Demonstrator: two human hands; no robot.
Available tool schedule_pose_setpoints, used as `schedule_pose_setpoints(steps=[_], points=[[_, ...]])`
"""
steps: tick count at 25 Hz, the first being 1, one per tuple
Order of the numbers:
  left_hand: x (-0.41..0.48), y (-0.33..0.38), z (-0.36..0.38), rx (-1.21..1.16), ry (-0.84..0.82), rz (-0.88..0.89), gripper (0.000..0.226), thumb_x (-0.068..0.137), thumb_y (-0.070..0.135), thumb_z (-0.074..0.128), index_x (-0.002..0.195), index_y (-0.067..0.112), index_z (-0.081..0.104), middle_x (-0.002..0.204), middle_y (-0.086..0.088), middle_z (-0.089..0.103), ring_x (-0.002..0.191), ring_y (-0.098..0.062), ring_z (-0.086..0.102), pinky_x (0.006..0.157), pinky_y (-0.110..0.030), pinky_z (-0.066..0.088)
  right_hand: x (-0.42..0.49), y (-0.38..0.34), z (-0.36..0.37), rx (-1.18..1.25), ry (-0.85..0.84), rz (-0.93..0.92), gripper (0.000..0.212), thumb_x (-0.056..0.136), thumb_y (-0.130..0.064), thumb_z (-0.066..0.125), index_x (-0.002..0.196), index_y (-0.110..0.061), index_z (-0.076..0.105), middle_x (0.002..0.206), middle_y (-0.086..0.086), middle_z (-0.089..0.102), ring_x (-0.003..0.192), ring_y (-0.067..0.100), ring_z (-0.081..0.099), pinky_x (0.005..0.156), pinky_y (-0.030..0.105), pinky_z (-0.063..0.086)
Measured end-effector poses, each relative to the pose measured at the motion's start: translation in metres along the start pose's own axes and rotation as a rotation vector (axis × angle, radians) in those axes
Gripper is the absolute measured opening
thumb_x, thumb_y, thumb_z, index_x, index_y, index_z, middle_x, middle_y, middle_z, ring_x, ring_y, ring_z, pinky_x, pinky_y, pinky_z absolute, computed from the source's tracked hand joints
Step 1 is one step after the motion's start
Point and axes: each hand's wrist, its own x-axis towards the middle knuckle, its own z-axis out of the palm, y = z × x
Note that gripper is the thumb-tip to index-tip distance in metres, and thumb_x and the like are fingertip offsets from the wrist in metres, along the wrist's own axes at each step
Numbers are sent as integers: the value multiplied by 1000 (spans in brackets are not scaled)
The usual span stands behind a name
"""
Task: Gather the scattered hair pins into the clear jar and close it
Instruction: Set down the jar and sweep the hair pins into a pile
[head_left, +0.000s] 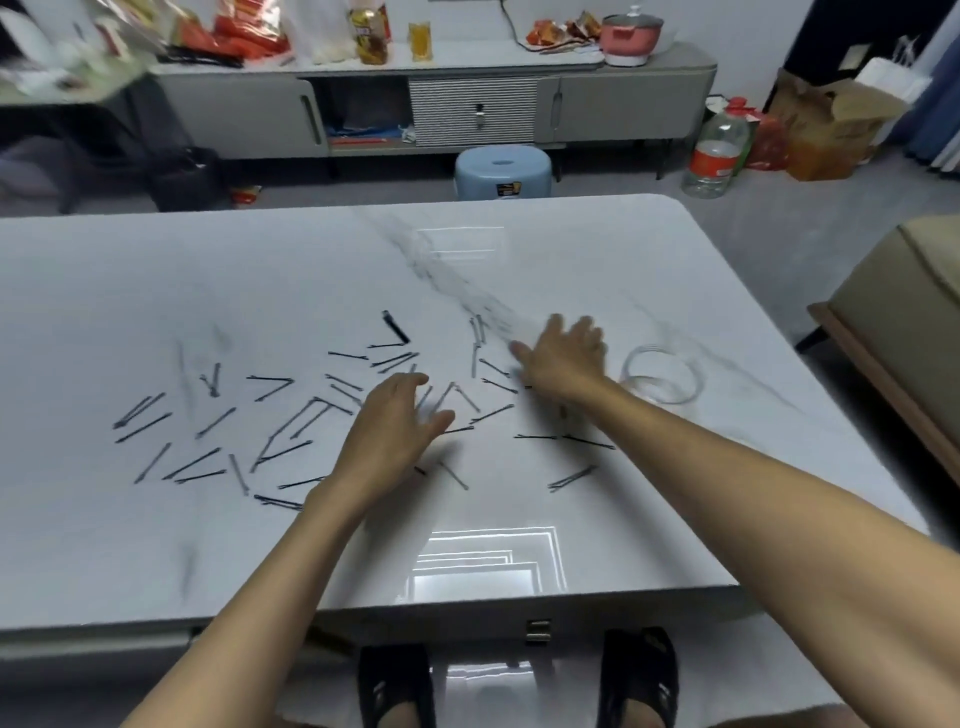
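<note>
Glossy white marble-look counter (156, 545) with grey veining, rounded far-right corner, bright ceiling-light reflection near the front edge. Thin black metal hair pins (291, 421) scattered flat across the middle and left of the counter, some crossing or touching, a few lying apart toward the right front. One thicker black clip (396, 328) at the far side of the scatter.

Left hand (387, 434) palm down over the centre of the pins, fingers spread and loosely extended, grip open, nothing held; whether the palm touches the pins beneath, cannot tell. Right hand (563, 358) farther out and to the right, also palm down, fingers spread and blurred, grip open and empty, near the pins at the far right of the scatter. Both forearms bare, reaching in from the near edge.

Clear round glass jar (661, 376) on the counter just right of the right hand, apart from it, mouth upward and uncovered; no pins discernible inside, though blur makes this hard to judge.

Two feet in black sandals (638, 675) on the shiny floor below the near edge. Pale blue plastic stool (503, 171) beyond the far edge of the counter. Long grey sideboard (623, 104) along the back wall, carrying snack bags, a glass of yellow drink (420, 40) and a pink electric pot (631, 39) with a glass lid. Large clear plastic bottle (716, 150) with a red label on the floor at right, beside a brown cardboard box (826, 124).
</note>
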Motion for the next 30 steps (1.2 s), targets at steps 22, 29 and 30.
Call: schedule_pose_setpoints(steps=[22,29,30], points=[[33,-223,-122,367,204,-593,82,89,76,21,156,28,15,165,-10,10,149,-43,0,119,-53,1,46,-142,99,-231,-11,-702,51,97,-55,26,145,-38,32,156,3,24,145,32,10,117,51,10],[26,-204,-101,347,120,-266,61,97,62,29,151,32,31,163,-3,20,150,-35,7,120,-46,8,11,-115,81,-94,-63,-925,38,100,-43,36,128,-23,54,132,-4,51,129,23,38,100,39,29],[23,-197,-98,325,97,-212,59,98,59,31,151,31,33,163,-1,21,150,-33,8,120,-46,10,12,-111,75,-69,-50,-877,39,100,-43,38,130,-23,54,137,-3,50,134,23,37,104,41,28]])
